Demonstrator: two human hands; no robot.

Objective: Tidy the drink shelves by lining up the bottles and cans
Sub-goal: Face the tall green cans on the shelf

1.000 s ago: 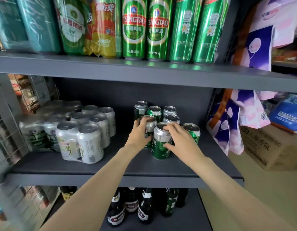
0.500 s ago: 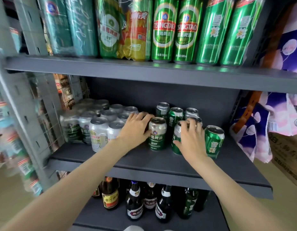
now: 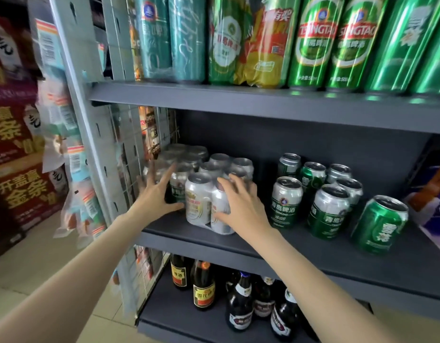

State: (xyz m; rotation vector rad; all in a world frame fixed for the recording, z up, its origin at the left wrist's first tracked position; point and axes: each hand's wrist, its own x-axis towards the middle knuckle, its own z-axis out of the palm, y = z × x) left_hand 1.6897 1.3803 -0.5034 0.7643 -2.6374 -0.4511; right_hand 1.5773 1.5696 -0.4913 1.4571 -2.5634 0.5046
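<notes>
- The shrink-wrapped pack of silver beer cans [image 3: 206, 201] sits at the left of the grey middle shelf [image 3: 312, 253]; both hands have just come over to it from the loose green-and-silver cans [image 3: 327, 209].
- Left hand [image 3: 157, 196] and right hand [image 3: 238, 204] flank it, fingers spread wide, pressing its sides.
- The loose cans look roughly lined; the pack seems next.

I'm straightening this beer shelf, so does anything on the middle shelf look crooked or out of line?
Yes. The green can at the far right sits alone near the front edge, out of line with the loose cans and seemingly tilted. The wrapped silver pack between both hands sits at an angle to the shelf edge.
</notes>
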